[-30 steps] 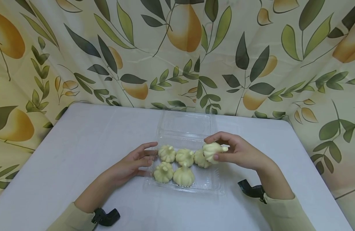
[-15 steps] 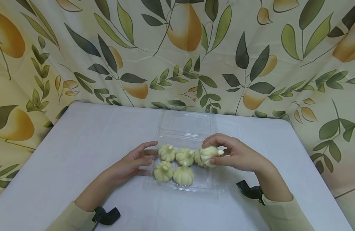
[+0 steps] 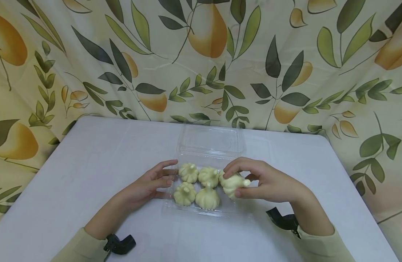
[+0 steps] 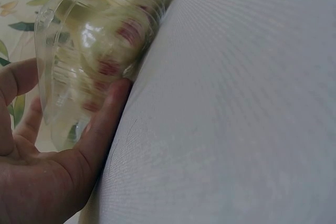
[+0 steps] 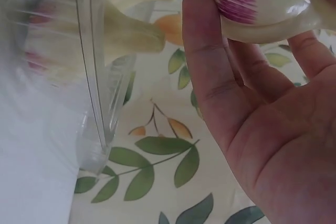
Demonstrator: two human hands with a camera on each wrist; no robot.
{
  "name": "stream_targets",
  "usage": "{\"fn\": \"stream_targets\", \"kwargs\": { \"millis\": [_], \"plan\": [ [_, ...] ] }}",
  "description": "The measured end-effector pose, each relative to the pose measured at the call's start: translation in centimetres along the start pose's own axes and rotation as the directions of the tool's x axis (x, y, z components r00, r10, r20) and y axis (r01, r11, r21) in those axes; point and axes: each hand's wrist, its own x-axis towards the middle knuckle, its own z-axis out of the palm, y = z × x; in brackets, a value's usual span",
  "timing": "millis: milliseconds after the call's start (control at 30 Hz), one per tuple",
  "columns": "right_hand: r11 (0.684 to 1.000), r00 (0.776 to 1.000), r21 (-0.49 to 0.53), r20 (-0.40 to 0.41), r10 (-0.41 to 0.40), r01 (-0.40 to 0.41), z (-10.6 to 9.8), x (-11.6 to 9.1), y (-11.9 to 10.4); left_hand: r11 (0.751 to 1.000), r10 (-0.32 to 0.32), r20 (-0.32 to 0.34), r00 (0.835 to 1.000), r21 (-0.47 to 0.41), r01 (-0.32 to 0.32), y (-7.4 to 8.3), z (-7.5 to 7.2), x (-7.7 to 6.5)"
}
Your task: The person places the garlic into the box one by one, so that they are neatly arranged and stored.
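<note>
My right hand (image 3: 269, 182) pinches a pale garlic bulb (image 3: 233, 185) between thumb and fingers, over the right part of a clear plastic clamshell box (image 3: 228, 211). In the right wrist view, purple streaks mark the held bulb (image 5: 268, 9), which is above the box rim (image 5: 90, 66). Several garlic bulbs (image 3: 207, 198) sit inside in two rows; the back-right one is mostly hidden by the held bulb. My left hand (image 3: 151, 182) rests against the box's left side with fingers extended. In the left wrist view, a digit of the left hand (image 4: 73, 166) touches the lower wall.
The box's lid (image 3: 210, 140) lies folded back towards the far table edge. A white cloth covers the table (image 3: 122, 145). Behind hangs a curtain (image 3: 194, 98) printed with leaves and fruit. Black camera mounts (image 3: 120, 244) are strapped at both wrists.
My right hand has lowered the garlic bulb and brought it slightly left and nearer, over the box's right part. The left hand has stayed at the box's side.
</note>
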Motion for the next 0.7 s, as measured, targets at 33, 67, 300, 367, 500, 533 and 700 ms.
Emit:
{"fn": "stream_targets", "kwargs": {
  "millis": [33, 67, 300, 367, 500, 533, 700],
  "plan": [
    [1.000, 1.000, -0.004, 0.009, -0.004, 0.004, 0.1, 0.0, 0.0, 1.000, 0.001, 0.001, 1.000, -0.001, -0.001, 0.0, 0.0, 0.0],
    [1.000, 1.000, -0.004, 0.017, -0.006, 0.006, 0.2, 0.1, 0.0, 1.000, 0.003, 0.002, 1.000, -0.001, -0.003, 0.0, 0.0, 0.0],
    [1.000, 0.997, -0.017, 0.072, -0.007, 0.008, 0.9, 0.4, 0.0, 1.000, 0.000, 0.005, 1.000, -0.006, 0.000, -0.1, -0.1, 0.0],
    [0.999, 0.996, -0.036, 0.088, -0.007, 0.010, 1.0, 0.4, 0.1, 1.000, 0.001, 0.006, 1.000, -0.004, -0.001, -0.1, -0.1, 0.0],
    [0.996, 0.992, -0.083, 0.124, -0.010, 0.021, 1.3, 0.5, 0.1, 1.000, 0.006, 0.005, 1.000, 0.001, -0.006, -0.2, -0.1, 0.0],
    [0.995, 0.991, -0.095, 0.131, -0.007, 0.019, 1.4, 0.5, 0.2, 1.000, 0.007, 0.004, 1.000, 0.003, -0.007, -0.2, -0.1, 0.0],
    [0.988, 0.989, -0.151, 0.145, 0.033, -0.011, 1.8, 0.5, 0.2, 1.000, 0.006, 0.008, 1.000, -0.003, -0.006, -0.2, -0.1, 0.1]
  ]
}}
